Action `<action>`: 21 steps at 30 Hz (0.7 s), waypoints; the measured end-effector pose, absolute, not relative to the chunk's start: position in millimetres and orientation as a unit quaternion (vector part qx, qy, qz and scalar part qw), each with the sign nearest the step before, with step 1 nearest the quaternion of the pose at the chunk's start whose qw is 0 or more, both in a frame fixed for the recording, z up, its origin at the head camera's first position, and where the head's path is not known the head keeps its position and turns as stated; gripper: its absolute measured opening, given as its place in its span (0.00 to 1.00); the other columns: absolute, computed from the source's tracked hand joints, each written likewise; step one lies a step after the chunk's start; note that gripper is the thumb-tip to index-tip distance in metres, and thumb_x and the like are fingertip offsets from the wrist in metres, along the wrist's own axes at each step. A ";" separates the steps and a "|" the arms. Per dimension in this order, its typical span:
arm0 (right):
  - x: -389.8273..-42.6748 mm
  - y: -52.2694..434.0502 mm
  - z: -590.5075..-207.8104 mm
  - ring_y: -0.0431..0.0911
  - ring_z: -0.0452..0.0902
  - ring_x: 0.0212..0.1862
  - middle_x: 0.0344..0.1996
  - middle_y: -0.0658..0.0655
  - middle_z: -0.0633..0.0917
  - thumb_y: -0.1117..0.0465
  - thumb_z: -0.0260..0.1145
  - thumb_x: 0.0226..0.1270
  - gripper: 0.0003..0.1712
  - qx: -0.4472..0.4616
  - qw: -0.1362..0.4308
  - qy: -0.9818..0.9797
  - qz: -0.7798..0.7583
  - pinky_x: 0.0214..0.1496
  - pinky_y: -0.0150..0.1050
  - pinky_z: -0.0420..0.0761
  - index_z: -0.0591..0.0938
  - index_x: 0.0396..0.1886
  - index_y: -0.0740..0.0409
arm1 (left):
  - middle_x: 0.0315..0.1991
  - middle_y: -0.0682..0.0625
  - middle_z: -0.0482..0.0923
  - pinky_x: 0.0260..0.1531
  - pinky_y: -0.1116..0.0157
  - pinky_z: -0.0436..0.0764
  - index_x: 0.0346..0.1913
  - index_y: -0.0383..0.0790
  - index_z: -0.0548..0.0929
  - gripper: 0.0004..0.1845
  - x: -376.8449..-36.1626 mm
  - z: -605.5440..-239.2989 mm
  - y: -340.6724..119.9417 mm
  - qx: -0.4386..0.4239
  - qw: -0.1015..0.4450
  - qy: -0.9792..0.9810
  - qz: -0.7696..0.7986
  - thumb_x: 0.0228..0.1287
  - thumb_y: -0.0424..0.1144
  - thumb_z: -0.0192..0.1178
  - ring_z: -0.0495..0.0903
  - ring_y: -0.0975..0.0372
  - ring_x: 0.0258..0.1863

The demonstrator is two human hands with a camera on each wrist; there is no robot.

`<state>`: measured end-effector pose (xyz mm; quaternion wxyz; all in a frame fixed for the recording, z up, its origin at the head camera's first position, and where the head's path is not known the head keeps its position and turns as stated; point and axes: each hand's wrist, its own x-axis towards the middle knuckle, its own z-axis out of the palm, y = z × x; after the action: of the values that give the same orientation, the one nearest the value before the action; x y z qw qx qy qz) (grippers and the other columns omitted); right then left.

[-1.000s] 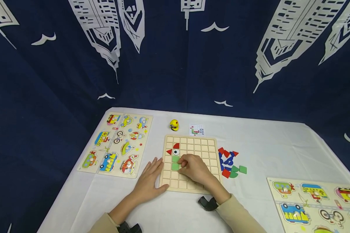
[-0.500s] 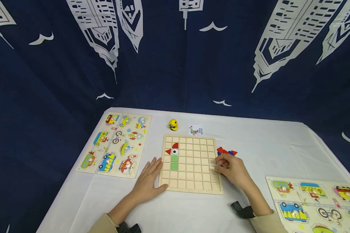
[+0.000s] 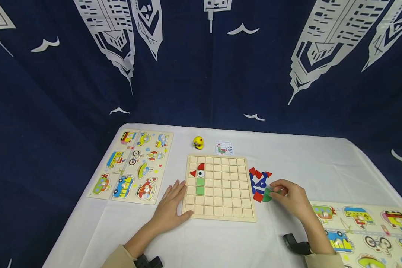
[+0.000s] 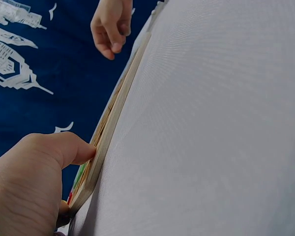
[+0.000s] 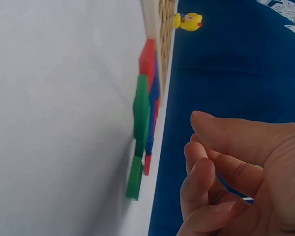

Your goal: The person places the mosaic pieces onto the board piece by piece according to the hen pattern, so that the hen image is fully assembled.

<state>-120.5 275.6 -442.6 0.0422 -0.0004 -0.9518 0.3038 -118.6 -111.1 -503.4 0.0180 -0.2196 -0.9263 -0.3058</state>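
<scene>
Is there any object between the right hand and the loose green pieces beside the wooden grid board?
Nothing visible. The right hand is right at the green flat pieces in the pile beside the wooden grid board; whether its fingers touch one is unclear.

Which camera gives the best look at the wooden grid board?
The head view: the whole grid board shows from above, with its red and green pieces. The left wrist view catches only its edge side-on; the right wrist view shows just a corner.
</scene>
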 end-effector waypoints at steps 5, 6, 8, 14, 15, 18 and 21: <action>-118.5 276.3 -450.0 0.41 0.67 0.26 0.30 0.53 0.83 0.66 0.72 0.56 0.12 -0.002 0.005 -0.953 0.303 0.25 0.31 0.66 0.84 0.41 0.61 | 0.76 0.43 0.57 0.77 0.52 0.48 0.71 0.29 0.64 0.45 -118.9 -503.7 -110.9 -0.221 0.021 -0.926 -0.304 0.54 0.50 0.67 0.50 0.50 0.78; -118.2 276.2 -451.2 0.41 0.67 0.25 0.31 0.53 0.83 0.66 0.72 0.55 0.12 0.000 -0.003 -0.953 0.302 0.25 0.31 0.66 0.84 0.40 0.60 | 0.76 0.43 0.57 0.77 0.52 0.48 0.71 0.29 0.64 0.45 -118.8 -503.7 -110.9 -0.221 0.022 -0.926 -0.304 0.54 0.50 0.67 0.50 0.50 0.78; -117.6 276.1 -453.2 0.41 0.67 0.25 0.31 0.53 0.84 0.65 0.73 0.54 0.12 0.003 -0.016 -0.954 0.298 0.24 0.31 0.66 0.84 0.40 0.59 | 0.76 0.43 0.57 0.77 0.52 0.48 0.71 0.29 0.64 0.45 -119.0 -503.9 -110.7 -0.222 0.022 -0.926 -0.303 0.54 0.50 0.67 0.50 0.50 0.78; -117.6 275.1 -455.3 0.40 0.67 0.25 0.29 0.51 0.83 0.65 0.74 0.51 0.14 0.012 -0.035 -0.954 0.297 0.26 0.31 0.66 0.84 0.39 0.58 | 0.76 0.43 0.57 0.77 0.52 0.49 0.71 0.29 0.65 0.45 -119.1 -503.5 -110.8 -0.221 0.020 -0.928 -0.301 0.54 0.50 0.68 0.50 0.50 0.78; -117.8 275.0 -455.3 0.40 0.67 0.25 0.29 0.50 0.82 0.65 0.75 0.51 0.14 0.015 -0.037 -0.954 0.299 0.26 0.31 0.66 0.84 0.39 0.58 | 0.76 0.43 0.57 0.77 0.51 0.49 0.71 0.29 0.65 0.45 -119.0 -503.2 -110.9 -0.221 0.020 -0.928 -0.301 0.54 0.50 0.68 0.50 0.50 0.78; -118.0 275.6 -455.6 0.39 0.67 0.24 0.27 0.49 0.79 0.66 0.75 0.50 0.14 0.033 -0.042 -0.952 0.301 0.26 0.30 0.67 0.84 0.38 0.56 | 0.76 0.43 0.57 0.77 0.52 0.48 0.71 0.29 0.64 0.45 -119.1 -502.7 -111.1 -0.220 0.017 -0.927 -0.302 0.54 0.51 0.67 0.50 0.50 0.78; -117.6 277.6 -455.6 0.37 0.66 0.24 0.24 0.48 0.77 0.67 0.75 0.50 0.14 0.060 -0.051 -0.950 0.301 0.25 0.29 0.67 0.84 0.39 0.56 | 0.76 0.43 0.57 0.77 0.52 0.48 0.71 0.29 0.64 0.45 -118.8 -502.2 -111.2 -0.220 0.016 -0.927 -0.304 0.54 0.51 0.67 0.50 0.50 0.78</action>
<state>-117.6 277.6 -455.6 -0.0511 0.0603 -0.9505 0.3007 -118.8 -111.2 -502.2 0.0156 -0.2198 -0.9268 -0.3041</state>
